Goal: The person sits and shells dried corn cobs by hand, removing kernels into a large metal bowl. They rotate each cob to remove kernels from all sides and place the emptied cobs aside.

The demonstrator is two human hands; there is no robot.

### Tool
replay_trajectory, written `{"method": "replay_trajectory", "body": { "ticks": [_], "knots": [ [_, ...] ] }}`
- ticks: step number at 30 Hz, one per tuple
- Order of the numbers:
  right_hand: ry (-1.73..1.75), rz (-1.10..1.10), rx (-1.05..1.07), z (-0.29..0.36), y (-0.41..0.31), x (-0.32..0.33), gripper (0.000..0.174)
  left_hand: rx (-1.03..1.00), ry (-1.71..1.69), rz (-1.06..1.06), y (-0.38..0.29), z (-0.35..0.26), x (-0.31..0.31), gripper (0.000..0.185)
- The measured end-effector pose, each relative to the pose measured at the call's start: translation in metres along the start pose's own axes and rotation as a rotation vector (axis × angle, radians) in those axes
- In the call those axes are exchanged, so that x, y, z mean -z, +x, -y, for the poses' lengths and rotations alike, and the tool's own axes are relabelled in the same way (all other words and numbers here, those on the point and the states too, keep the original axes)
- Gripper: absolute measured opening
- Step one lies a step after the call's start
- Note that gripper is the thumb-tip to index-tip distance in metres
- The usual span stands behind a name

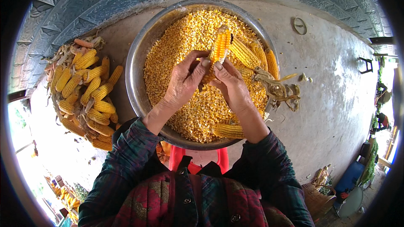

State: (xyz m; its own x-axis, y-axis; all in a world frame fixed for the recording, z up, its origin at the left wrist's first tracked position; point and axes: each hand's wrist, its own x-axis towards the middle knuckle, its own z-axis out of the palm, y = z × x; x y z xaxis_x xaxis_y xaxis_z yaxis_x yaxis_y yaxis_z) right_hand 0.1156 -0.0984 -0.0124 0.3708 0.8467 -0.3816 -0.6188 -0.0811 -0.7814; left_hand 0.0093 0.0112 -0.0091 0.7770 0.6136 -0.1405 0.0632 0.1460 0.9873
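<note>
Both my hands hold one corn cob [221, 44] upright over a wide metal basin [135, 92]. My left hand [186, 80] grips its lower left side, the thumb against the kernels. From the right, my right hand [233, 83] holds the lower part with its thumb on the cob. Loose yellow corn kernels [189, 37] fill much of the basin. Beyond my right hand, several whole cobs [244, 55] with dry husks [273, 83] lie at the basin's right side. Another cob [228, 130] rests on the kernels near the basin's front edge.
A large heap of corn cobs [91, 91] is on the floor at left. Red plastic legs [222, 159] show below the basin. A wicker basket [317, 197] and a blue barrel [350, 175] stand at lower right. A ring-shaped object [300, 26] lies on the floor.
</note>
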Motion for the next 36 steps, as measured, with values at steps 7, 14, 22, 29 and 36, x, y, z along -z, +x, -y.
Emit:
{"method": "replay_trajectory", "body": {
  "ticks": [7,14,22,29,36],
  "knots": [
    [0.28,0.07,0.013,0.002,0.001,0.003,0.054,-0.027,0.159,-0.063,0.006,-0.005,0.01,0.028],
    [0.211,0.06,-0.082,-0.001,-0.003,-0.003,0.047,0.113,-0.12,-0.099,0.011,-0.007,0.015,0.04],
    [0.227,-0.027,-0.22,0.001,-0.003,-0.007,0.049,0.029,-0.041,-0.078,0.008,-0.003,0.011,0.041],
    [-0.37,-0.174,0.217,-0.009,-0.001,-0.011,0.047,0.147,-0.094,-0.087,0.005,-0.004,0.008,0.042],
    [-0.552,-0.222,0.254,-0.021,-0.003,-0.014,0.047,0.027,0.082,-0.152,0.006,0.002,0.006,0.044]
  ]
}}
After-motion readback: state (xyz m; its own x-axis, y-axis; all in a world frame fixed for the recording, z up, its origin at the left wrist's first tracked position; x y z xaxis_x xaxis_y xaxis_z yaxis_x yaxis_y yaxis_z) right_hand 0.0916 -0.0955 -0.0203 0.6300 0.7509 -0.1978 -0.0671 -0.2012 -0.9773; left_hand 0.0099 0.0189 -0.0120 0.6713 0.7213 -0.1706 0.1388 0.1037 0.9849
